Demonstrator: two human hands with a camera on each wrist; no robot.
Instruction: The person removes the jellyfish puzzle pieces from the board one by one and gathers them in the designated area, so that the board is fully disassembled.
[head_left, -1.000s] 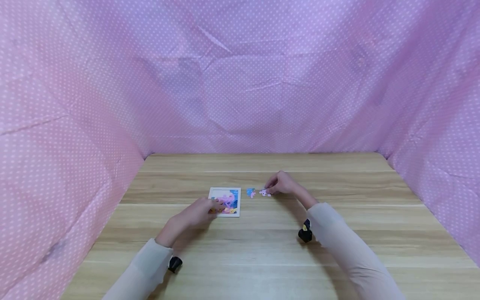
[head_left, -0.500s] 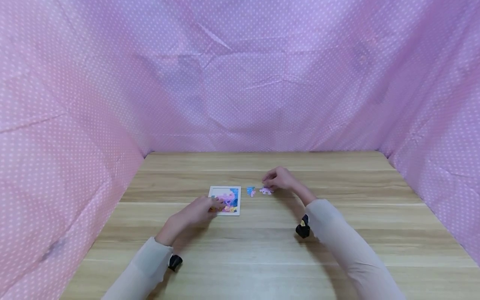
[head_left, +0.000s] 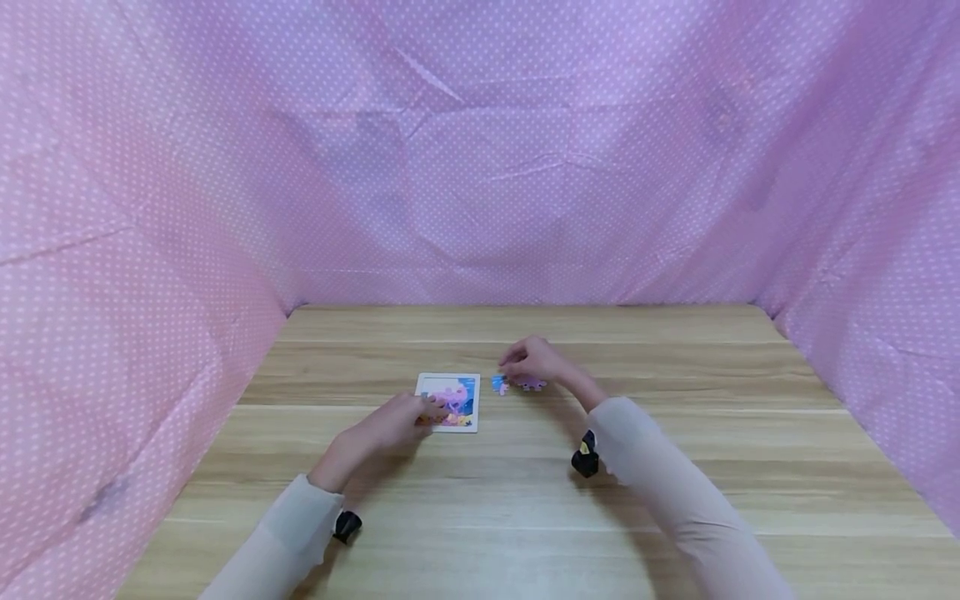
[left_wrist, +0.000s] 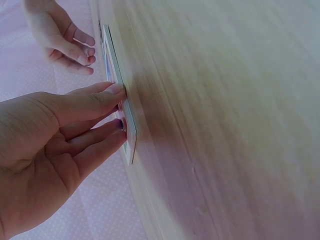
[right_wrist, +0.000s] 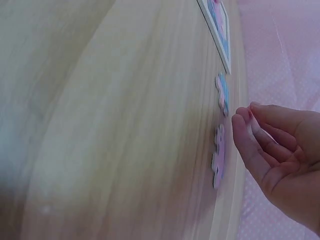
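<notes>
1. Fingertips [left_wrist: 116, 90] of the left hand [head_left: 397, 418] rest on the lower-left part of the jigsaw puzzle tray [head_left: 477, 408], which lies flat beneath them; the fingers are relaxed, with the thumb on the tray's near edge.
2. Pale-framed and nearly square, the tray carries a bright cartoon scene: a large pink figure in the middle, deep blue on the right side, and yellow and orange shapes along the bottom. Its upper-left part is plain and whitish. Whether the picture includes lettering is too small to tell.
3. Just right of the tray, apart from its frame, a blue-and-pink puzzle piece [head_left: 499, 386] lies flat on the table, its outline knobbed and uneven.
4. Farther right of the tray, near that piece, lies a pinkish-purple puzzle shape [right_wrist: 219, 155] with dark spots and knobbed edges; the right hand partly covers it in the head view, and whether it is one piece or two joined cannot be told.
5. Right of the tray, the right hand [head_left: 531, 360] hovers above both loose shapes, bare, its fingers loosely bent and the thumb close to the index fingertip.
6. Around the tray spreads a light wood-grain table [head_left: 480, 500]; beyond its far edge hangs pink-lilac cloth [head_left: 480, 183] patterned with small white dots.
</notes>
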